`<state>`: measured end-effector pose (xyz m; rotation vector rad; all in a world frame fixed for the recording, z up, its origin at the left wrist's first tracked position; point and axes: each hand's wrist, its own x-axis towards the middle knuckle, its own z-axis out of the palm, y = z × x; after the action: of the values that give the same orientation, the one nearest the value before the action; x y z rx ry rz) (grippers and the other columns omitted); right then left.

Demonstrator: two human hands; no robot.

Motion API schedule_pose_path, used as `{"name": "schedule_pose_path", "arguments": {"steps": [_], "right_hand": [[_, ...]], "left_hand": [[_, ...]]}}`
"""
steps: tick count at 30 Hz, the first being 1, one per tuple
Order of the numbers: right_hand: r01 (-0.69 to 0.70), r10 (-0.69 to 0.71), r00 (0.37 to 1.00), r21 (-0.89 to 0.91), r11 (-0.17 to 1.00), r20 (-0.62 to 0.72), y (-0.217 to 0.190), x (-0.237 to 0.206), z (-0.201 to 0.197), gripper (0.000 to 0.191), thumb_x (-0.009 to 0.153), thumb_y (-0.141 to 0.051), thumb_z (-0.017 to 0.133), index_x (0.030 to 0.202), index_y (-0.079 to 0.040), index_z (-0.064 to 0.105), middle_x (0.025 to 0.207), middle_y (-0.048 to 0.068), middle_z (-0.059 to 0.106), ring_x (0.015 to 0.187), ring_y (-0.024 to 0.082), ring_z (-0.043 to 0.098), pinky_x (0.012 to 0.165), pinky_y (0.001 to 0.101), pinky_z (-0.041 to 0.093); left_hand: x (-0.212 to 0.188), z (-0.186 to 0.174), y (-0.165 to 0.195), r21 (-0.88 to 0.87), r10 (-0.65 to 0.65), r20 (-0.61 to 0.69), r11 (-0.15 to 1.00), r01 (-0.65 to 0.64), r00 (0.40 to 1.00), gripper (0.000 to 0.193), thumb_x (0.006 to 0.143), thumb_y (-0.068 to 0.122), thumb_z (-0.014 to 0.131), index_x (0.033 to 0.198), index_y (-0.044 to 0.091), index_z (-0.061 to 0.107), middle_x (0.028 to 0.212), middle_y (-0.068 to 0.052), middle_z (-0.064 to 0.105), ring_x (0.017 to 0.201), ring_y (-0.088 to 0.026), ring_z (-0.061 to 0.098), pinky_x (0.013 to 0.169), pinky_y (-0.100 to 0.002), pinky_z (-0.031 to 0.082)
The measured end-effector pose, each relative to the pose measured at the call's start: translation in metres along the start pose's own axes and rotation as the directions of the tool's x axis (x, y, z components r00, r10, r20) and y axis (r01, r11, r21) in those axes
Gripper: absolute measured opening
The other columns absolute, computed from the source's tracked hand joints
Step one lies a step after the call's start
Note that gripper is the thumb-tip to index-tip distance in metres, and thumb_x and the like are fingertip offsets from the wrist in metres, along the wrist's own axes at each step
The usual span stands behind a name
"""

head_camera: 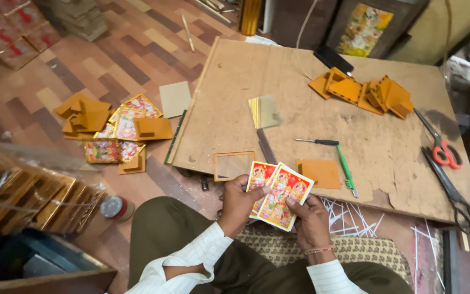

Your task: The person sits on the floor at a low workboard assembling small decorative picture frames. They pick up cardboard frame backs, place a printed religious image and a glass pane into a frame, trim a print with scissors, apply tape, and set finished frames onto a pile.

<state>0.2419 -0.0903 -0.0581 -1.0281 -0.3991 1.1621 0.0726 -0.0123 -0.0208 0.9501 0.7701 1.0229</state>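
A seated person fans a small stack of printed picture cards (279,194) between both hands just off the near edge of a worn wooden board, the surface (235,76) that carries the tools. The left hand (239,202) is closed on the cards' left side, thumb laid across the front card; the right hand (309,218) grips their lower right corner, fingers curled behind and thumb on top (a thin bracelet sits at that wrist).

On the surface near its front edge, just beyond the cards, lie an empty orange frame (234,165) to the left and a plain orange backing panel (319,173) to the right. A green-handled screwdriver (345,167) lies beside the panel, and a small mirror-like plate (264,111) sits toward the middle. A heap of orange frames (365,91) is piled near the far right corner, while red-handled scissors (441,148) and larger black shears (455,193) lie along the right edge.

On the patterned floor off the left edge, more picture cards and orange pieces (116,130) lie scattered, well apart from the hands.
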Motion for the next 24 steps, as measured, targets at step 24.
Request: {"name": "schedule_pose_path", "arguments": {"steps": [24], "right_hand": [[0.429,-0.435,0.899,-0.275,0.860,0.042,-0.086,0.070,-0.019,0.018,0.092,0.005,0.066,0.109,0.001,0.064,0.097,0.010,0.072,0.084,0.015,0.066,0.077,0.0278,0.053]], "left_hand": [[0.102,0.102,-0.017,0.392,0.334,0.284,0.815,-0.427,0.899,0.025,0.091,0.003,0.067,0.115,0.000,0.061,0.096,-0.013,0.073,0.087,-0.018,0.071,0.079,-0.034,0.057]]}}
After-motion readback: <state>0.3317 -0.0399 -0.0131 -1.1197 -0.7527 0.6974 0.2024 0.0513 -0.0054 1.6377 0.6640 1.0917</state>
